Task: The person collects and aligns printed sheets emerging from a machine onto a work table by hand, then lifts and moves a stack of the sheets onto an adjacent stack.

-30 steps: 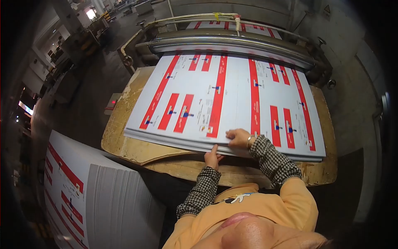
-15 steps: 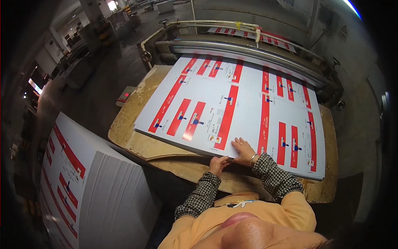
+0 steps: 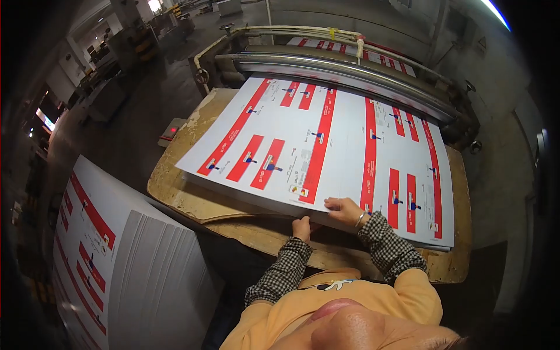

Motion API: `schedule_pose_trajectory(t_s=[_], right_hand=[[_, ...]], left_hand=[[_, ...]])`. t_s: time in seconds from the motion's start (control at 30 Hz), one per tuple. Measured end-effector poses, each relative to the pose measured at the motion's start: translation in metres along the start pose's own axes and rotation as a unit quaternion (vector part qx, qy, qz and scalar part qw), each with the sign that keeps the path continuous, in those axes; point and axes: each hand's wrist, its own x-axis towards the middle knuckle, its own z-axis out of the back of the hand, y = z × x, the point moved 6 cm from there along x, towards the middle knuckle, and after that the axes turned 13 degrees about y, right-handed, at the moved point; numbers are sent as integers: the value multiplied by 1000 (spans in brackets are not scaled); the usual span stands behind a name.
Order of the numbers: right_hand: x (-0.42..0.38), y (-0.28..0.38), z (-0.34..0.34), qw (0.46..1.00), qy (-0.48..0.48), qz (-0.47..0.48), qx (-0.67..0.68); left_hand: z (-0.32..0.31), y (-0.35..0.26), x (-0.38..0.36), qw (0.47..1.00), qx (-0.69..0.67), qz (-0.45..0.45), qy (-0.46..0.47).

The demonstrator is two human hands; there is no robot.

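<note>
A large white printed sheet (image 3: 344, 146) with red bands lies on top of a thin stack on the worn wooden board (image 3: 166, 178). Its near edge is bent up, showing a pale gap underneath. My right hand (image 3: 347, 211), a bracelet at its wrist, pinches this edge near the middle, fingers curled over the top. Just left of it and lower, my left hand (image 3: 301, 228) is closed at the front of the stack with its thumb up; its other fingers are mostly hidden, so I cannot tell what they hold. The sheet's far end meets a metal roller (image 3: 350, 73).
A tall stack of similar printed sheets (image 3: 154, 274) stands at the lower left, beside the board. Pipes (image 3: 280, 27) frame the roller machine, with more printed sheets (image 3: 373, 55) behind it. A small box with a red light (image 3: 173, 129) sits left of the board.
The top sheet's near edge has risen and its print has shifted toward the roller. My right hand has gone from lying flat to gripping the edge; my left has drawn slightly away from it.
</note>
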Motion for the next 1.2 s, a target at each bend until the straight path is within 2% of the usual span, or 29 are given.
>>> schedule_pose_trajectory(t_s=[0.1, 0.2, 0.23, 0.27, 0.33, 0.37, 0.4, 0.43, 0.47, 0.5, 0.6, 0.63, 0.67, 0.73, 0.77, 0.8, 0.83, 0.87, 0.93, 0.97, 1.1, 1.2], right_hand=[[5, -9, -13, 998, 11, 10, -59], [25, -37, -5, 994, 22, -90, 63], [36, -31, 12, 998, -36, -45, -33], [43, -43, 23, 982, -101, -157, -21], [64, -79, 29, 952, -208, -199, -99], [65, -73, 24, 969, -184, -159, -38], [71, -70, 18, 983, -135, -117, -37], [75, -67, 4, 991, -56, -76, -93], [64, -53, -18, 973, 48, -96, -203], [48, -32, -33, 957, 83, -101, -257], [14, -21, -52, 960, 51, -65, -269], [4, 1, -43, 972, 48, -60, -224], [8, -13, -41, 979, 52, -49, -189], [4, -22, -37, 996, 16, -14, -82], [3, -22, -25, 999, 19, -45, 22], [-4, 9, -11, 999, 11, -21, 21], [-3, 16, 9, 1000, -3, 4, 12], [-8, 36, 18, 998, -17, 5, 65], [-15, 39, 20, 993, -74, 52, 77], [-17, 39, 17, 994, -66, 50, 68], [-17, 22, -15, 993, 12, -26, 117], [-14, -8, -41, 988, 12, -14, 154]], left_hand=[[2, 0, 2, 999, -41, -19, 14], [1, 5, 7, 997, -62, -39, 29], [-3, 0, 3, 998, -53, -17, 22], [-4, -7, -2, 999, -48, 1, 9], [10, 9, 15, 999, -12, 29, -18], [9, 5, 9, 999, -38, 8, -6], [0, -3, 5, 998, -69, -16, 4], [-1, 1, 11, 997, -71, -19, 13], [3, 9, 14, 997, -65, -17, 24], [3, 9, 8, 996, -68, -33, 45], [6, 13, -8, 995, -40, -57, 77], [7, 16, -6, 989, -50, -49, 128], [8, 20, -3, 979, -52, -21, 195], [8, 11, -23, 970, -70, -24, 230], [10, 7, -31, 981, -40, -17, 191], [13, 17, -24, 979, -74, -24, 190], [14, 21, -14, 986, -80, -27, 145], [20, 25, -8, 991, -78, -31, 104], [28, 40, 9, 987, -117, -54, 95], [30, 40, 8, 984, -139, -66, 90], [19, 18, -10, 998, -25, -63, 10], [29, 22, -6, 993, 87, -46, -68]])
